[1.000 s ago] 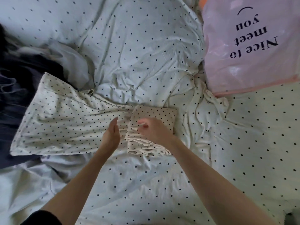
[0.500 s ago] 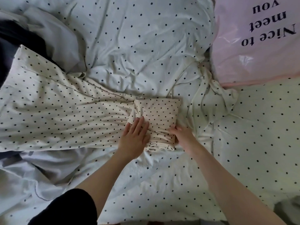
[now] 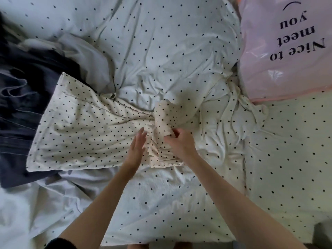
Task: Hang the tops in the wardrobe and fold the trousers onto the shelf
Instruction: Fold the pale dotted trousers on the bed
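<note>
Cream trousers with black dots (image 3: 86, 130) lie across the bed, wide legs spread to the left. Their right end is folded into a thick bundle (image 3: 167, 123) that is lifted and curling over. My right hand (image 3: 179, 144) grips that bundle at its near edge, fingers curled into the cloth. My left hand (image 3: 137, 146) stands on edge with straight fingers against the trousers just left of the fold.
The bed is covered by a rumpled white sheet with black dots (image 3: 161, 54). Dark navy clothes (image 3: 23, 105) are heaped at the left. A pink plastic bag printed "Nice to meet you" (image 3: 287, 47) lies at the upper right.
My right hand has moved from the bundle's right side onto it and lifted it. My left hand went from lying flat on the fold to standing on edge beside it.
</note>
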A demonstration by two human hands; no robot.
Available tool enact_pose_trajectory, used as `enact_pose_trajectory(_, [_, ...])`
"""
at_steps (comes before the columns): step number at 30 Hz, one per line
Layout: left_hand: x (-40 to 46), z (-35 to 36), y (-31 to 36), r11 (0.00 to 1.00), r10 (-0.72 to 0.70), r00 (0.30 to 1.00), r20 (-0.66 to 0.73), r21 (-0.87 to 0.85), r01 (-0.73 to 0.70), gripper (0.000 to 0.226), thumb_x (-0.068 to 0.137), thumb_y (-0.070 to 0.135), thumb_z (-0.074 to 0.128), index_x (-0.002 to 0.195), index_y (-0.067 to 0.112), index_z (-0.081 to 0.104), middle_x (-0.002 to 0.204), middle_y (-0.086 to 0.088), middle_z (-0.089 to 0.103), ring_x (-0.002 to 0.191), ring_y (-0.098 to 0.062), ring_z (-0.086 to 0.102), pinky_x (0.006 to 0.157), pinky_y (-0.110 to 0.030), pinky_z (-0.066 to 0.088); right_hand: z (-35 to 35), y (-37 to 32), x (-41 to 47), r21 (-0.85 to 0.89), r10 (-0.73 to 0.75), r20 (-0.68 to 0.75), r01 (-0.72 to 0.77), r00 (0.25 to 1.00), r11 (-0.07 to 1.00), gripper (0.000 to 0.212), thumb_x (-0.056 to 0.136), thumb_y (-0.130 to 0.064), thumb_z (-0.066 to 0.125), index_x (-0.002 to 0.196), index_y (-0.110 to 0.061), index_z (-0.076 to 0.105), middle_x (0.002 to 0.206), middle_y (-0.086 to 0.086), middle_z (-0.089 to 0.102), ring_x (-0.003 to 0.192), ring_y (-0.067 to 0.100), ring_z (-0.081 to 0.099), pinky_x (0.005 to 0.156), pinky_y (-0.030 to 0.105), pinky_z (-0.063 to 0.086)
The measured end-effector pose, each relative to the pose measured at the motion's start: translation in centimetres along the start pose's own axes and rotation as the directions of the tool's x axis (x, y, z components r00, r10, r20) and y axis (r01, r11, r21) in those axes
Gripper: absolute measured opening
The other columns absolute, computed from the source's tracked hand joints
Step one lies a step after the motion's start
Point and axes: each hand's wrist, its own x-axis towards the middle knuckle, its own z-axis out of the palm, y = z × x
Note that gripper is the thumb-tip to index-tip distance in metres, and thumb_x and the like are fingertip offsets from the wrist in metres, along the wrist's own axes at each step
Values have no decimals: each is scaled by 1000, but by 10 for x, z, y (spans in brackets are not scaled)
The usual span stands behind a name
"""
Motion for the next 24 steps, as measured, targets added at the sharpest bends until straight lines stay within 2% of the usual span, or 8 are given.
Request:
enact_pose_trajectory(4, [10, -45, 17, 988, -50, 987, -151, -151, 27, 51, 98, 50, 23, 138, 22, 40, 130, -5, 54, 109, -16, 57, 91, -35, 48, 55, -29, -3, -9, -134, 117, 136, 984, 991, 28, 90, -20, 59, 116, -13, 57, 94, -4, 61, 74, 9, 56, 67, 19, 47])
enact_pose_trajectory(6, [17, -60, 18, 999, 30, 958, -286, 40, -19, 44, 101, 38, 28, 136, 17, 45, 129, -8, 57, 114, -22, 57, 97, -41, 47, 70, -28, -3, 2, -139, 202, 142, 969, 990, 38, 91, -23, 57, 127, -14, 50, 110, -3, 63, 93, 8, 58, 78, 18, 46])
enact_pose_trajectory(8, [18, -73, 11, 932, 174, 927, -331, 360, -46, 40, 102, 25, 32, 138, 11, 43, 137, -11, 50, 124, -28, 48, 107, -39, 37, 77, -19, -3, -10, -138, 148, 141, 979, 990, 36, 94, -17, 51, 129, -11, 49, 120, 1, 60, 107, 9, 55, 88, 20, 42])
enact_pose_trajectory(11, [17, -76, -12, 730, 258, 959, -119, 674, -113, 46, 99, 14, 37, 144, 10, 30, 151, -12, 29, 138, -28, 29, 114, -36, 24, 72, 6, 3, -1, -53, -105, 53, 993, 999, 34, 94, -10, 43, 128, -9, 49, 124, 4, 56, 112, 14, 54, 94, 26, 44])
enact_pose_trajectory(13, [16, -70, -29, 645, 198, 980, 1, 753, -131, 54, 99, 21, 39, 149, 15, 18, 158, -9, 4, 145, -24, 2, 118, -40, 10, 67, 24, 12, 28, 62, -142, -58, 988, 998, 29, 96, -13, 43, 123, -10, 51, 112, 0, 57, 92, 11, 58, 73, 17, 47])
enact_pose_trajectory(15, [16, -65, -40, 535, 185, 982, 39, 834, -134, 60, 99, 31, 38, 150, 20, 9, 157, -9, -14, 143, -24, -16, 117, -39, -5, 64, 36, 20, 120, 187, -27, -183, 982, 976, 18, 96, -18, 46, 108, -9, 55, 87, -3, 54, 64, 7, 49, 50, 11, 38])
enact_pose_trajectory(19, [19, -68, -48, 327, 179, 980, 92, 934, -147, 63, 98, 46, 20, 144, 25, -17, 150, -5, -32, 136, -22, -33, 112, -35, -19, 71, 38, 36, 300, 407, 139, -430, 903, 851, 14, 88, -21, 63, 98, -16, 53, 91, -4, 58, 78, 10, 54, 71, 25, 43])
enact_pose_trajectory(24, [12, -58, -47, 123, 157, 962, 222, 962, -242, 64, 86, 54, -11, 142, 26, -23, 149, -4, -35, 135, -23, -36, 111, -42, -23, 63, 30, 39, 351, 412, 57, -405, 909, 844, 15, 77, -6, 70, 83, -15, 61, 91, 6, 67, 83, 22, 64, 69, 31, 52])
